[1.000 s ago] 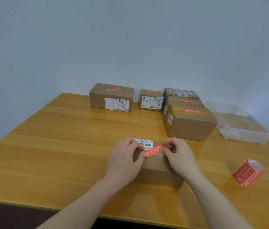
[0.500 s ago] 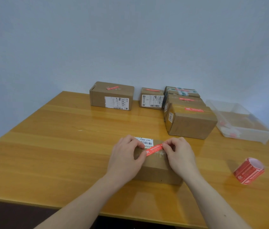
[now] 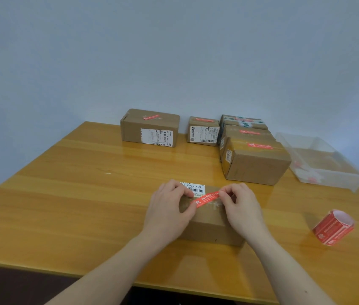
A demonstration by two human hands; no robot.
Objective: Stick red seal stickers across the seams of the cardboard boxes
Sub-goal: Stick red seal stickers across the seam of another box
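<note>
A small cardboard box (image 3: 209,225) with a white barcode label lies near the table's front edge. A red seal sticker (image 3: 206,198) runs slanted across its taped top. My left hand (image 3: 169,208) rests on the box's left end, its thumb pressing the sticker's left end. My right hand (image 3: 241,205) pinches the sticker's right end between thumb and fingers. A roll of red seal stickers (image 3: 333,226) lies on the table to the right.
Several sealed cardboard boxes with red stickers stand at the back: one large (image 3: 151,127), one small (image 3: 203,132), and a cluster (image 3: 254,157) at the right. A clear plastic bin (image 3: 319,161) sits at the far right on the wooden table (image 3: 75,194).
Both hands stay on the box; the sticker has been stretched a little longer to the right across the top. The view has shifted slightly.
</note>
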